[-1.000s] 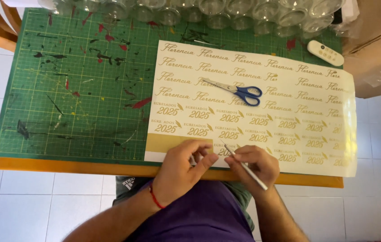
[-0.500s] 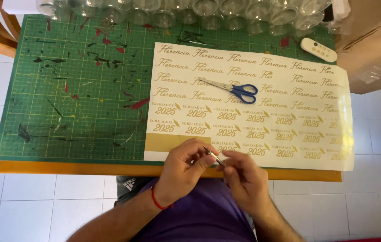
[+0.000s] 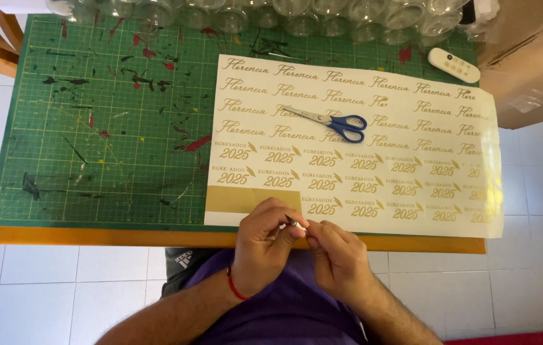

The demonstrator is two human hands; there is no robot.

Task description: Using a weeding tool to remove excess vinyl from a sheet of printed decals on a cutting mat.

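Hands [image 3: 300, 246] now together; empty glass jars [image 3: 322, 16] behind.

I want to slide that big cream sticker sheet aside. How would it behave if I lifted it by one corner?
The sticker sheet looks thin and glossy, so it would probably flop and sag. Its right edge already curls up, suggesting it may roll back. The scissors lying on it would likely slide off.

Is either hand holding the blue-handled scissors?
No, the scissors lie untouched on the sticker sheet, while both hands meet at the table's near edge.
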